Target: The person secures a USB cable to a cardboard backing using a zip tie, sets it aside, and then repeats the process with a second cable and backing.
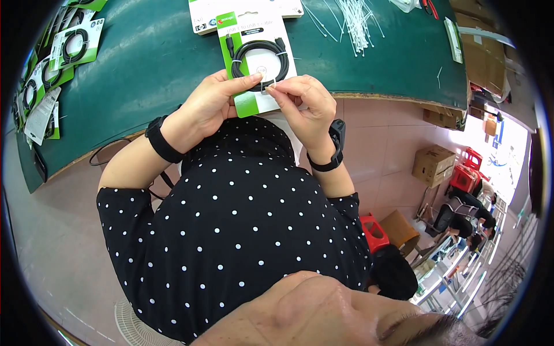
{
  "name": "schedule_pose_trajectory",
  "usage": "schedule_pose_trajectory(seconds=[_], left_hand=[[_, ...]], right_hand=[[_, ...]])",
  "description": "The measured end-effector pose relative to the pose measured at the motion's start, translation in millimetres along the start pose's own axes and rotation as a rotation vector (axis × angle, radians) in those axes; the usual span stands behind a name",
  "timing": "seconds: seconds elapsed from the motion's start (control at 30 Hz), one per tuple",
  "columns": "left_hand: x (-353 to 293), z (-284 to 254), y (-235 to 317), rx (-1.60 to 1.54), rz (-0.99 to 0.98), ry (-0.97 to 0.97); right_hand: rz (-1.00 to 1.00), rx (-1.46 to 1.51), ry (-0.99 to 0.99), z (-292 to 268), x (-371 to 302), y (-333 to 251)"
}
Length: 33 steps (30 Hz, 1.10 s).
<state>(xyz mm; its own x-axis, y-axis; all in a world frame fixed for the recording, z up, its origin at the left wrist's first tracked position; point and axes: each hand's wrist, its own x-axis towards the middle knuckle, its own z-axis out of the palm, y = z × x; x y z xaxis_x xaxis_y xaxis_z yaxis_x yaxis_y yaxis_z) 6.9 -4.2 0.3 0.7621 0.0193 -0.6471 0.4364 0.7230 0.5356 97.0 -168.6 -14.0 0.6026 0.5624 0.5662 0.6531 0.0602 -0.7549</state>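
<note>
A coiled black cable point(237, 60) lies on a green and white backing card point(247, 105) at the table's near edge. White ties bind the coil at its sides. My left hand point(214, 99) holds the card's left side, its thumb pressed on the bottom of the coil. With thumb and forefinger together, my right hand point(307, 102) pinches a white cable tie point(266, 86) at the coil's lower edge. How far that tie is closed is too small to make out.
Loose white cable ties point(356, 26) lie beyond the card to the right. Blank-looking stacked cards point(202, 12) sit behind it. Carded cables point(75, 45) are heaped at far left. Red-handled pliers or scissors point(430, 8) rest at the far right. Cardboard boxes point(434, 164) stand on the floor.
</note>
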Motion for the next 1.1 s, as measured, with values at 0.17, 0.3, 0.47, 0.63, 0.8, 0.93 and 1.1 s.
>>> schedule_pose_trajectory(seconds=[0.17, 0.3, 0.47, 0.63, 0.8, 0.93, 1.1], left_hand=[[0, 1, 0, -0.002, 0.002, -0.002], [0, 1, 0, -0.004, 0.010, 0.002], [0, 1, 0, 0.018, 0.001, 0.009], [1, -1, -1, 0.028, -0.001, 0.011], [-2, 1, 2, 0.012, 0.013, 0.014], [-5, 5, 3, -0.012, 0.015, 0.000], [-3, 4, 2, 0.000, 0.020, -0.028]], right_hand=[[-0.011, -0.019, 0.014, 1, -1, 3], [-0.005, -0.024, 0.023, 1, -1, 2], [-0.035, -0.039, 0.000, 0, -1, 4], [-0.065, -0.062, -0.005, 2, -2, 4], [-0.074, -0.126, -0.010, -2, 1, 3], [0.003, -0.098, -0.059, -9, -1, -3], [-0.005, -0.102, -0.089, -9, 1, -6]])
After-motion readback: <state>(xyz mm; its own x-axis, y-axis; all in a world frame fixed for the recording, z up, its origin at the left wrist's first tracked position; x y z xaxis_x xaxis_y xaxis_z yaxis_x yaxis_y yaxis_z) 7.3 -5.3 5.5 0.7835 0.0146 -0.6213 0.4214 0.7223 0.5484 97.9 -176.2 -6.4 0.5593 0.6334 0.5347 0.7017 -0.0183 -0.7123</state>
